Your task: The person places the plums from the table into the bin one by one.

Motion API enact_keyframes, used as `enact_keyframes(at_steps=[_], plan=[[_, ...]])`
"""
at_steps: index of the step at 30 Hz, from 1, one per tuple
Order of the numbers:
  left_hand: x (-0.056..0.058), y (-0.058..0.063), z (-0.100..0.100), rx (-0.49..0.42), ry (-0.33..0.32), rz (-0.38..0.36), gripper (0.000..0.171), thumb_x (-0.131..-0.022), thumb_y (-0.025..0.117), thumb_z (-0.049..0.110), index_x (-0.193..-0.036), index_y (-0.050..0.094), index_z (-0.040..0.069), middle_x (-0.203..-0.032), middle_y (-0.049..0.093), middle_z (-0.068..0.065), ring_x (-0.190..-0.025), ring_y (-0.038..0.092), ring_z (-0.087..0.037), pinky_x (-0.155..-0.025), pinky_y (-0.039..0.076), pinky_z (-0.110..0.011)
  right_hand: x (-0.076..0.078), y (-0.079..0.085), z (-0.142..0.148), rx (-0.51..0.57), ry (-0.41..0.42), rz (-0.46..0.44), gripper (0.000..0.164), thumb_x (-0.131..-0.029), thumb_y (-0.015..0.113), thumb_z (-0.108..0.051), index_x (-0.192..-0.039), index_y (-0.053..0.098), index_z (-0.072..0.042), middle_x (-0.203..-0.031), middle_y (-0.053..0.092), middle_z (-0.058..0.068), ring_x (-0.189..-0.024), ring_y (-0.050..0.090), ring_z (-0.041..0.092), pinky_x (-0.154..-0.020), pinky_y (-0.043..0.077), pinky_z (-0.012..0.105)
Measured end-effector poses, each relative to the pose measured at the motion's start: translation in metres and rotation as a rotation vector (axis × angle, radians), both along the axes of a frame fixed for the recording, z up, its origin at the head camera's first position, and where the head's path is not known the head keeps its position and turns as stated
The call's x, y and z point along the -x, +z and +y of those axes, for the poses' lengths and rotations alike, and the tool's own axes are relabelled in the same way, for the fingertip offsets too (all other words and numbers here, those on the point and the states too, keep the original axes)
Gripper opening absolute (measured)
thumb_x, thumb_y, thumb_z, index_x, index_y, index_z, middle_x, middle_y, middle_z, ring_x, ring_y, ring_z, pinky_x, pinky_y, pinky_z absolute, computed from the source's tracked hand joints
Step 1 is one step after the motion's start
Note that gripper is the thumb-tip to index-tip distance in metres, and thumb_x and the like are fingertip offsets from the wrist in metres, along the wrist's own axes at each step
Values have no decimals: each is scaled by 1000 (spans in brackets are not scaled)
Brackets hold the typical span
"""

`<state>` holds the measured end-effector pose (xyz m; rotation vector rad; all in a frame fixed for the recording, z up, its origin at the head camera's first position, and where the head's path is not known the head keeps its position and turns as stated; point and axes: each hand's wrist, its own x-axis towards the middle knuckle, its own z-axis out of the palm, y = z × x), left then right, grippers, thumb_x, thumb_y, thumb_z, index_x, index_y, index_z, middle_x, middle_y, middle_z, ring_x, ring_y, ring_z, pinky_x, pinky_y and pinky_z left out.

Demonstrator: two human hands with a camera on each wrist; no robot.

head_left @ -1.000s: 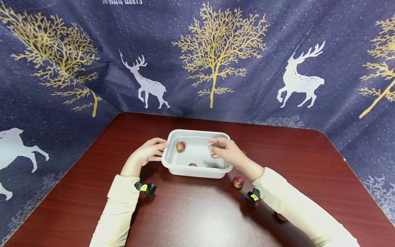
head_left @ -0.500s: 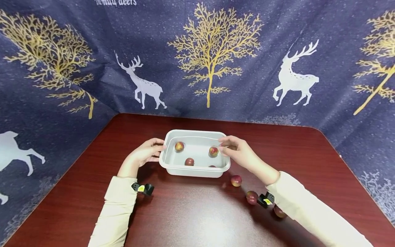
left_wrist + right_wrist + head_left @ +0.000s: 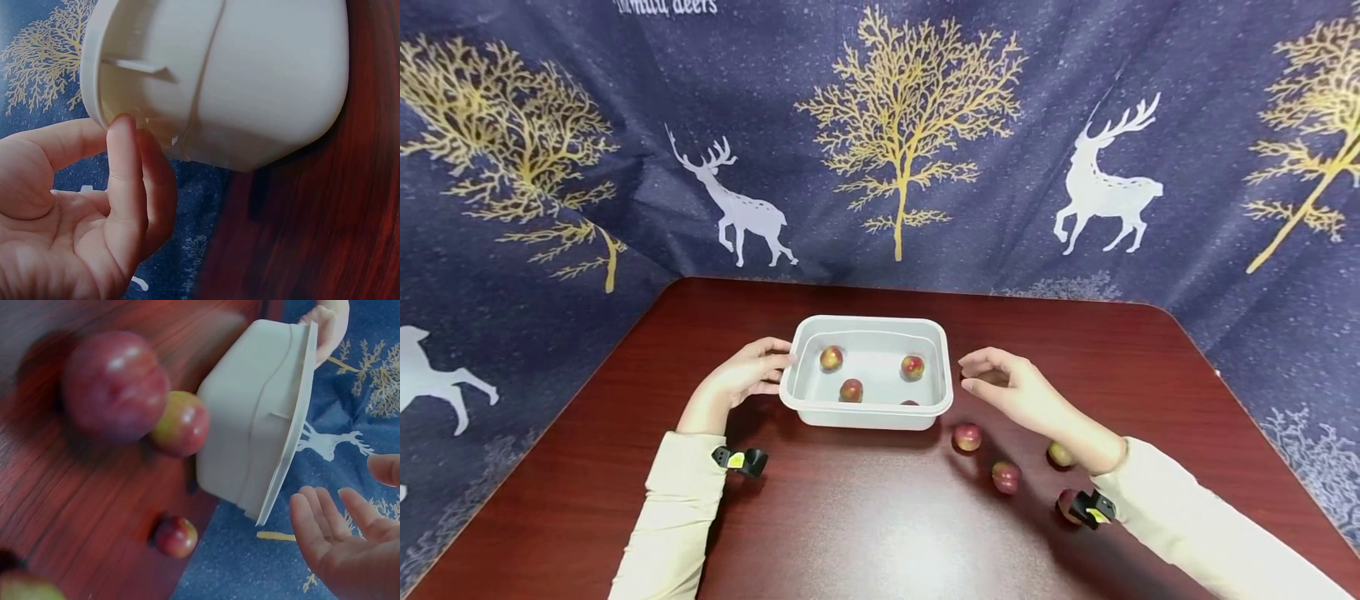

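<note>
A white plastic tub sits on the table with several red-yellow plums inside, spread apart on its bottom. My left hand holds the tub's left rim; in the left wrist view, its fingertips curl in under the lip. To the right of the tub, my right hand hovers with nothing in it, its fingers loosely bent and thumb apart. Several more plums lie on the table below and beside that hand, among them a dark red plum and a greener plum.
The brown wooden table meets a dark blue cloth printed with deer and trees at its back edge. Another plum lies close to the tub's right front corner. One plum is partly covered by the right wrist camera.
My right hand has drawn back from over the tub to the right, uncovering a plum on the tub's right side. My left hand stays at the rim. The head view has shifted slightly.
</note>
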<state>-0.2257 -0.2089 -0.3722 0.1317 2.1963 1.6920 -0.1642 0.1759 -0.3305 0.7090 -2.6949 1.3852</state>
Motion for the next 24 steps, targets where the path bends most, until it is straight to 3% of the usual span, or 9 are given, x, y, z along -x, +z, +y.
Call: enact_keyframes(at_steps=[7, 16, 24], plan=[[-1, -1, -2, 6, -14, 4, 50, -96, 52, 18, -134, 36, -9, -108, 61, -14, -85, 64, -12, -77, 54, -27, -5, -1, 16, -101, 18, 42, 22, -88, 64, -9, -108, 64, -1, -101, 69, 10, -90, 66, 17, -79, 52, 26], [-1, 0, -3, -3, -13, 3, 49, -96, 53, 18, -134, 36, -9, -103, 62, -10, -83, 64, -11, -74, 54, -26, -14, -1, 35, -202, -10, 1, 20, -87, 66, -13, -105, 65, -5, -99, 68, 7, -86, 66, 17, -75, 53, 30], [0, 0, -2, -5, -9, 2, 48, -96, 53, 17, -133, 37, -9, -96, 62, -4, -81, 64, -10, -73, 55, -26, -23, 0, 49, -274, -10, -44, 20, -85, 69, -16, -102, 64, -7, -98, 68, 6, -80, 62, 9, -67, 50, 24]])
